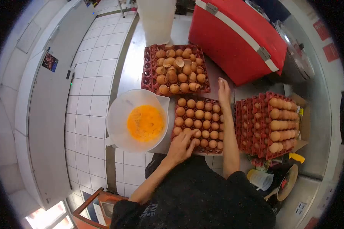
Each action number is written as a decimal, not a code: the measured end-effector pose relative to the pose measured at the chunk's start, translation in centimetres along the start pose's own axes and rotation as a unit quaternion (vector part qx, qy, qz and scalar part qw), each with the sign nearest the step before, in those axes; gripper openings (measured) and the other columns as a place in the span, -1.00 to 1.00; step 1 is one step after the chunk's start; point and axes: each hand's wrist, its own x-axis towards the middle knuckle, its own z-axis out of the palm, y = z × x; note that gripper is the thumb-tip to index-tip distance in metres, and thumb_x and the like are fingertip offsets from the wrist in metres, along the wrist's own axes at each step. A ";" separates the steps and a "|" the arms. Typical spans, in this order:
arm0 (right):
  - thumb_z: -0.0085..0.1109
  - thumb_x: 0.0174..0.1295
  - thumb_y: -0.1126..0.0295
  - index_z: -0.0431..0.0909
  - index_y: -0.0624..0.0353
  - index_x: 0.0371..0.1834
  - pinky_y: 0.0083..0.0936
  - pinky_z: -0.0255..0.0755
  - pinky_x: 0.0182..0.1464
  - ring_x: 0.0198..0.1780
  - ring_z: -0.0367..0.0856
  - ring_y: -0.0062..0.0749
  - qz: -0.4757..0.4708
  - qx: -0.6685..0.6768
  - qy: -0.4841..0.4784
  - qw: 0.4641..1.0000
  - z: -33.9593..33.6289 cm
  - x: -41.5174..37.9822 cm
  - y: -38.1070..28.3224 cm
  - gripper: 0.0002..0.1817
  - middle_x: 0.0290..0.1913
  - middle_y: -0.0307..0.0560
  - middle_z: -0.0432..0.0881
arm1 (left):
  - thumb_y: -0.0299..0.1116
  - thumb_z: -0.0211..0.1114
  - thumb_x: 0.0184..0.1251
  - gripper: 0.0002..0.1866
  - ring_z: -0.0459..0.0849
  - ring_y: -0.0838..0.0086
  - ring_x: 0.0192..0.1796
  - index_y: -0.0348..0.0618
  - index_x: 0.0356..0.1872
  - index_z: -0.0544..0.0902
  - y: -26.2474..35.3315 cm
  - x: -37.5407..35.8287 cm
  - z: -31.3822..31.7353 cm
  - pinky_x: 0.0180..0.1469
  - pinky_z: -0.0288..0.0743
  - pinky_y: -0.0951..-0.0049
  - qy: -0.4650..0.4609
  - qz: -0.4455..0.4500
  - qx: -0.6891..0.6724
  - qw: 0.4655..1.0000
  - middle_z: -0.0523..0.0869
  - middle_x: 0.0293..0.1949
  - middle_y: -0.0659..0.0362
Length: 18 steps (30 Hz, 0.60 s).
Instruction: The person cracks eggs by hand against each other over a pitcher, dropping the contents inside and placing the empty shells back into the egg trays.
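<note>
My left hand (182, 148) is over the near left corner of a red egg tray (200, 149) filled with brown eggs (199, 114). Its fingers are bent around an egg (197, 133) at that corner; the palm side is hidden. My right hand (224, 92) is past the tray's far right corner, fingers stretched out, with nothing visible in it. Left of the tray stands a white plastic jug (117, 114) with a spout, holding beaten-looking orange egg (145, 123). Behind, another red tray (146, 82) carries many cracked, empty eggshells (172, 76).
Stacked red trays of eggs (252, 124) stand on the right. A red cooler box (233, 42) and a tall whitish container (155, 23) are at the back. A clear plastic cup (260, 179) and a yellow handle (296, 158) lie at lower right. Tiled floor (91, 99) runs along the left.
</note>
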 end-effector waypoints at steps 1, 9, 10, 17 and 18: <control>-0.14 0.63 0.03 0.47 0.20 0.36 -0.22 0.38 0.33 0.32 0.54 -0.09 -0.001 0.001 0.005 1.000 -2.0 -3.1 -1.2 -0.49 0.28 0.09 0.60 | -0.45 0.32 0.38 -0.56 0.57 -0.07 0.22 -0.13 0.27 0.54 -0.7 -1.4 0.3 0.26 0.50 0.08 -0.030 0.004 0.000 1.000 0.64 0.09 -0.05; 0.14 0.46 0.24 0.54 0.24 0.05 -0.06 0.51 0.01 0.02 0.62 0.15 0.113 -0.266 0.023 0.957 -8.2 -25.7 0.0 -0.71 -0.03 0.17 0.58 | -0.43 0.36 0.30 -0.58 0.59 0.04 0.10 -0.10 0.19 0.61 -2.0 -1.2 1.3 0.13 0.55 0.11 -0.109 0.071 0.114 0.985 0.65 0.00 0.03; 0.15 0.45 0.27 0.53 0.24 0.10 -0.04 0.51 0.06 0.08 0.59 0.17 0.115 -0.273 0.013 0.955 -8.0 -27.6 -0.1 -0.70 0.05 0.19 0.54 | -0.43 0.36 0.30 -0.58 0.59 0.04 0.10 -0.10 0.19 0.61 -1.9 -0.8 2.1 0.13 0.55 0.11 -0.111 0.072 0.115 0.985 0.65 0.00 0.03; 0.26 0.24 0.61 0.45 0.17 0.34 -0.28 0.67 0.04 0.13 0.63 -0.01 0.031 -0.276 -0.045 0.960 -7.0 -29.8 2.7 -0.45 0.31 0.14 0.36 | -0.22 0.30 0.34 -0.38 0.53 -0.05 0.18 0.03 0.44 0.43 -2.5 -1.4 10.4 0.17 0.40 -0.19 -0.186 0.134 0.457 0.859 0.53 0.18 0.01; 0.26 0.24 0.61 0.45 0.17 0.34 -0.28 0.67 0.04 0.13 0.63 -0.01 0.022 -0.276 -0.043 0.960 -7.4 -29.6 2.5 -0.45 0.31 0.14 0.36 | -0.17 0.27 0.37 -0.35 0.51 -0.08 0.20 0.05 0.48 0.39 -2.0 -1.4 11.2 0.20 0.35 -0.24 -0.185 0.118 0.510 0.831 0.51 0.18 0.00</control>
